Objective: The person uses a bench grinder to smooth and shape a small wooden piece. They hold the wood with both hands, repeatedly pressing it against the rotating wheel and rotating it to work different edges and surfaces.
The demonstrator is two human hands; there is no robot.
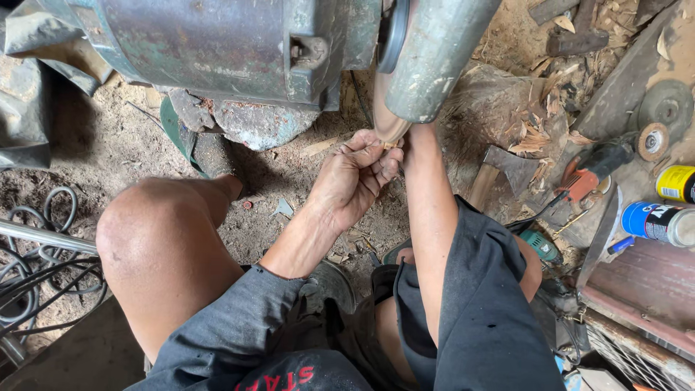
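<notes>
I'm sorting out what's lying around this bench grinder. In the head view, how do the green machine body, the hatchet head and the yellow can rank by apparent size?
1. Green machine body, by far the largest.
2. Hatchet head.
3. Yellow can, cut off by the frame edge, so its rank is uncertain.

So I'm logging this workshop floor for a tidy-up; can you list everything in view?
Grinding machine: one, grey-green, top.
Small workpiece: one, pale, at the wheel.
Hatchet: one, dark head, right of centre.
Spray cans: two, yellow and blue, right edge.
Abrasive discs: two, grey and rust, upper right.
Power drill: one, teal, by the right knee.
Cables: several, black, left.
Wood chips: many, tan, upper right.
Left hand: gripping the workpiece.
Right hand: hidden behind the wheel guard.
</notes>
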